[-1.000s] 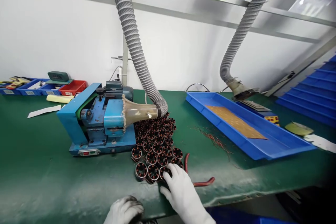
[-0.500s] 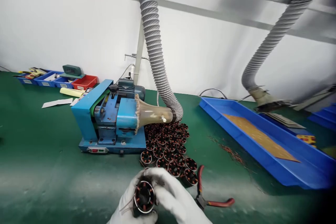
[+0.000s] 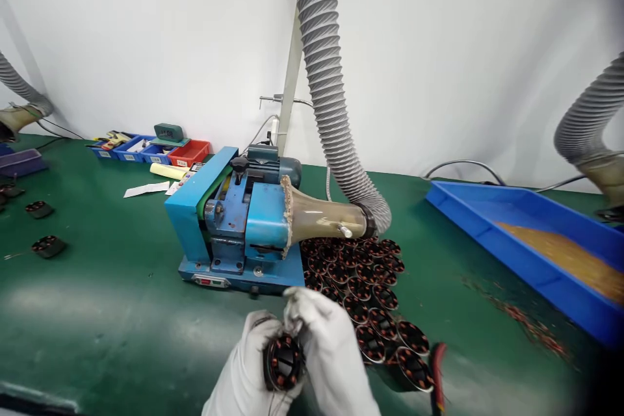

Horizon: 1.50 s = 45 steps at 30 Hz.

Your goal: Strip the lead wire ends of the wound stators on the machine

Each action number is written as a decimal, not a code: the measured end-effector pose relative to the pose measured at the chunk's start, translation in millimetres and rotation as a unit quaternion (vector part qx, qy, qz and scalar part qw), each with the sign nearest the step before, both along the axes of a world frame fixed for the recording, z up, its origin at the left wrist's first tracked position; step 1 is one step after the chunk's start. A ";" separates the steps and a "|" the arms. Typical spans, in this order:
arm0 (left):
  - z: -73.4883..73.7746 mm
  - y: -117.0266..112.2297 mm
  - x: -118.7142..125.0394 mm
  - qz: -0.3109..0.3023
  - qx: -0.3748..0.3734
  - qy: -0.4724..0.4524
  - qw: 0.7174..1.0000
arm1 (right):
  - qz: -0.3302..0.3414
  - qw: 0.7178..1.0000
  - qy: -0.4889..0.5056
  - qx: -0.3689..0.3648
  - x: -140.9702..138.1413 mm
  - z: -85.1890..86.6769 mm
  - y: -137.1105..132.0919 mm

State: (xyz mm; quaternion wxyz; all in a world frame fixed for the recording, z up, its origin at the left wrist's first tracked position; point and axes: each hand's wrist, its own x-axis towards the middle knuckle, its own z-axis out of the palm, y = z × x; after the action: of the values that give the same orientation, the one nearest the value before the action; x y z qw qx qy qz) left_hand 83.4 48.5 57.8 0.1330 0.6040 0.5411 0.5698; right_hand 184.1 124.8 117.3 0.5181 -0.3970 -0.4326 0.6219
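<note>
My left hand [image 3: 238, 367], in a white glove, is wrapped around a motor stator [image 3: 284, 363], a dark ring with copper windings inside. The ring's opening faces up toward me, and thin wires hang from its lower side. Beside its upper right edge, my gloved right hand [image 3: 332, 348] has its fingers pinched together; whatever is between them is hidden. Just beyond my hands, rows of similar stators [image 3: 369, 342] stand on the green bench. The red handle of pliers [image 3: 437, 374] shows to their right, partly cut off by the frame.
A blue belt grinding machine [image 3: 234, 221] with a grey suction hose [image 3: 331, 91] stands ahead. A blue tray [image 3: 487, 253] and copper wire scraps [image 3: 533, 325] lie to the right. Small bins [image 3: 190, 153] are at the back; loose stators [image 3: 49, 246] sit far left.
The view has turned left, bringing the loose stators at the far left into sight. My right hand has shifted from the stator's side to a pinch above its upper edge.
</note>
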 end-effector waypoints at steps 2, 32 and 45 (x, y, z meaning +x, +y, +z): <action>2.8 6.4 4.9 0.025 0.005 -0.053 0.998 | -0.065 0.995 0.073 -0.018 0.6 -1.6 9.2; -4.0 67.0 -13.6 0.001 -0.144 -0.330 0.933 | -0.114 0.939 -0.247 0.212 -46.6 -37.9 6.9; 16.5 87.2 -17.3 0.001 -0.131 -0.250 0.959 | -0.119 0.951 -0.228 0.174 -55.9 -30.8 30.3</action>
State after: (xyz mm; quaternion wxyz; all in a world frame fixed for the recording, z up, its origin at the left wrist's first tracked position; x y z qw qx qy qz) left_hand 66.1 135.7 74.3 0.3412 0.4192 0.5609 0.6271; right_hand 128.2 155.1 86.6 0.5366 -0.4806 -0.5904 0.3639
